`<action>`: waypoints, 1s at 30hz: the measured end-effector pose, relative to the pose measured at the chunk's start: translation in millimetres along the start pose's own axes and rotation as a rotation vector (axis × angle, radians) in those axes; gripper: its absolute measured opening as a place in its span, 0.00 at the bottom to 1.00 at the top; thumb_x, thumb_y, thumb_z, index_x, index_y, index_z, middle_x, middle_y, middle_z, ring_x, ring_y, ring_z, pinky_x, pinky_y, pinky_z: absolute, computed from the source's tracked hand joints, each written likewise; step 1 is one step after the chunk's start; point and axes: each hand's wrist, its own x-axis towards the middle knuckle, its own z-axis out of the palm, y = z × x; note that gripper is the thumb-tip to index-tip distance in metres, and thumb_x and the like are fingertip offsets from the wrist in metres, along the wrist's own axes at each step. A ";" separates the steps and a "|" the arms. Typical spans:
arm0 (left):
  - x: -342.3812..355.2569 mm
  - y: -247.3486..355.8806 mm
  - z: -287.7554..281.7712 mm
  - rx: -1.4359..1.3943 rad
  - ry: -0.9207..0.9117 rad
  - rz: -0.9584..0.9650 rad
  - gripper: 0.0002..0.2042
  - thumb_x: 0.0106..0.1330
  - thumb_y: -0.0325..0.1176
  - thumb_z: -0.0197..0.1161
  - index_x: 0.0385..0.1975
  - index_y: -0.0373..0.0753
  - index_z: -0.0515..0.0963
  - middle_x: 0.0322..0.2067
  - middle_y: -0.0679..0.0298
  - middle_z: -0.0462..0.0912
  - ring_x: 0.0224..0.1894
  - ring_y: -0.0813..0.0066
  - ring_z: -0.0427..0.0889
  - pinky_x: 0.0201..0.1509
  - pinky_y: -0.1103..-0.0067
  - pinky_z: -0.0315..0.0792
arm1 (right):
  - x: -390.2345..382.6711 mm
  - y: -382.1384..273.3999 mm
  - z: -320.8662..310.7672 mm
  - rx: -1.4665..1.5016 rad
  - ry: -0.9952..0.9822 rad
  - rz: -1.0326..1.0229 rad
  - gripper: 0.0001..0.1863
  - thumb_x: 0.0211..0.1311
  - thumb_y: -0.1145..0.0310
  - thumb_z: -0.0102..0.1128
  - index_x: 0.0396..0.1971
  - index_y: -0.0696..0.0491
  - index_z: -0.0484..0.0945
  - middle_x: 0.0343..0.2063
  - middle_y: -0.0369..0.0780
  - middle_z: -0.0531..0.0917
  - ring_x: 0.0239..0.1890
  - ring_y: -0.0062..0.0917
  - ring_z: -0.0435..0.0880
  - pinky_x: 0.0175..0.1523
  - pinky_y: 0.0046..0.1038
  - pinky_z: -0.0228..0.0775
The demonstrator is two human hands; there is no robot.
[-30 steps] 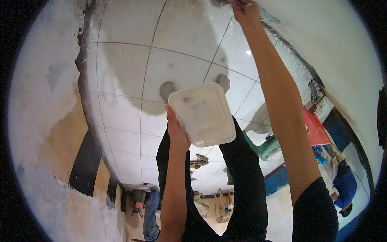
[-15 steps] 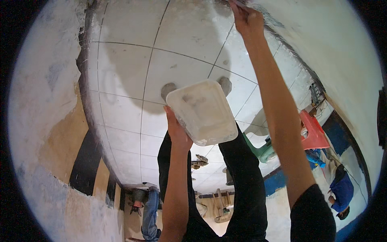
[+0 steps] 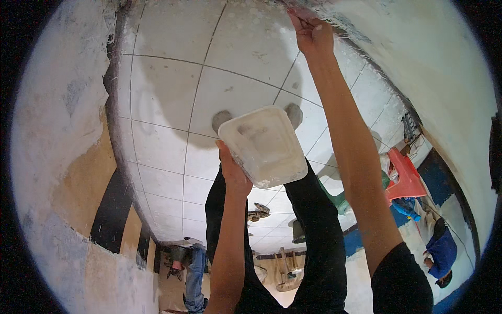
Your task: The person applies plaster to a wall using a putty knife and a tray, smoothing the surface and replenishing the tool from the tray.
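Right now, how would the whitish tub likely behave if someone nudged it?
The tub looks like moulded plastic, so it probably flexes slightly but keeps its shape. The left hand supports one side only, so a push on the opposite edge might tip it. Whitish smears near the grip could make it somewhat slippery.

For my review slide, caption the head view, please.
Left hand holds a square whitish tub above tiled floor; right hand near the pale wall.

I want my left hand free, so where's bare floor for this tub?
The floor tiles between the left wall and your feet look bare apart from smudges. It's crowded at right, around the red plastic item and green plastic item.
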 end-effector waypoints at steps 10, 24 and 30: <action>3.5 9.7 2.4 -0.033 0.103 0.062 0.32 0.72 0.62 0.38 0.64 0.42 0.61 0.60 0.58 0.68 0.63 0.59 0.67 0.67 0.62 0.64 | 16.2 27.7 0.6 0.150 -0.099 -0.074 0.15 0.68 0.76 0.38 0.48 0.64 0.71 0.45 0.51 0.80 0.50 0.42 0.80 0.57 0.50 0.77; 5.4 24.8 -3.2 -0.053 0.106 0.090 0.33 0.72 0.62 0.37 0.64 0.41 0.62 0.60 0.57 0.68 0.63 0.60 0.67 0.66 0.63 0.64 | 39.2 69.9 41.9 -0.001 -0.030 -0.060 0.15 0.74 0.63 0.41 0.49 0.53 0.74 0.46 0.43 0.81 0.49 0.36 0.80 0.53 0.44 0.79; 13.9 34.1 -1.3 -0.144 0.132 0.093 0.33 0.72 0.62 0.38 0.64 0.40 0.62 0.60 0.59 0.68 0.64 0.63 0.65 0.66 0.67 0.63 | 96.3 63.3 9.0 0.226 0.130 -0.020 0.17 0.72 0.65 0.42 0.54 0.55 0.71 0.48 0.44 0.80 0.51 0.39 0.79 0.57 0.47 0.76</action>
